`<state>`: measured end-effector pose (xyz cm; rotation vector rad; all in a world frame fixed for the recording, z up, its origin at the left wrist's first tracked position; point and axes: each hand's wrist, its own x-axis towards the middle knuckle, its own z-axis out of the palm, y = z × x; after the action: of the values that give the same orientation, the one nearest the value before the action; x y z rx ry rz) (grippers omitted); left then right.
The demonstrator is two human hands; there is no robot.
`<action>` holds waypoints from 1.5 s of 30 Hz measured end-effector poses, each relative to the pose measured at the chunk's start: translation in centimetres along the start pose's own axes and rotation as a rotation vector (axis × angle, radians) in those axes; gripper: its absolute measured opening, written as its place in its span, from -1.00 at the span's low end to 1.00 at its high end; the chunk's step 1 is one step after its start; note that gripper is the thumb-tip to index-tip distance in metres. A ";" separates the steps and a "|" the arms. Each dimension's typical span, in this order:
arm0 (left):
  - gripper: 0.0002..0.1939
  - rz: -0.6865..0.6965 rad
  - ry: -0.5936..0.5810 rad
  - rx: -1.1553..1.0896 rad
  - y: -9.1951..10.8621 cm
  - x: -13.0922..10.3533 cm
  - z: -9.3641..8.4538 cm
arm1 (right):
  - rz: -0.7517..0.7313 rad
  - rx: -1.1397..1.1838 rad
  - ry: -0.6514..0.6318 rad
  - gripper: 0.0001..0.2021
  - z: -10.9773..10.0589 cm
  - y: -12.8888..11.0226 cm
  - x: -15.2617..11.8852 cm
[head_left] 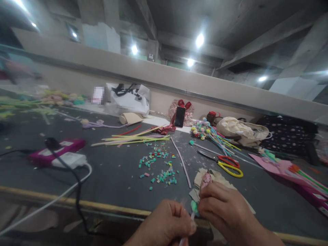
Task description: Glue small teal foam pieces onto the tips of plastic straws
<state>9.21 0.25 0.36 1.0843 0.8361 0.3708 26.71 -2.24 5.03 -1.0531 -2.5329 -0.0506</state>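
1. Across the counter point(110, 174), beyond the scissors point(219, 160): topped stems point(201, 129), seemingly finished;
2. Left of the scissors: bare stems point(133, 139), apparently left to do;
3. Nearer than the scissors: right grip point(220, 208) closed round a pink-patterned tool point(206, 179); left grip point(176, 220) pinched on a green-tipped stem point(194, 206), probably midway;
4. Left of the scissors: scraps point(166, 177)

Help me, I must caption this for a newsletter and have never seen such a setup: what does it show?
There is no machine here: a person works with two bare hands, seen by a camera worn on the head, looking forward and down. The left hand pinches a pale stem with a green piece at its far end. The right hand grips a pink patterned object, partly hidden, so I can't tell what it is. On the dark table lie small cut pieces, mostly green, scissors with red and yellow handles, and yellowish stems. Farther back, a phone stands propped up.
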 end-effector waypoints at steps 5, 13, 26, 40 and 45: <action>-0.84 0.039 0.025 0.029 0.0 -0.1 0.1 | 0.009 -0.051 -0.014 -0.83 0.2 0.1 0.1; -0.83 0.007 -0.004 -0.006 -0.2 0.0 0.1 | -0.025 -0.092 0.029 -0.82 0.6 0.3 0.0; -0.63 0.025 -0.128 -0.296 -1.0 0.4 -1.4 | 0.108 0.018 0.274 -0.77 -1.4 0.0 -1.5; -0.68 0.181 -0.115 -0.406 1.1 -2.6 -3.1 | -0.021 -0.049 0.425 -0.75 1.8 -0.9 1.3; -0.64 0.142 -0.121 -0.391 1.2 -2.4 -3.8 | 0.032 0.028 0.448 -0.74 2.4 -1.2 1.9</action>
<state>4.91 1.64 1.62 0.7926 0.5503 0.5570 23.88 -1.35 3.70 -0.9472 -2.1073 -0.2169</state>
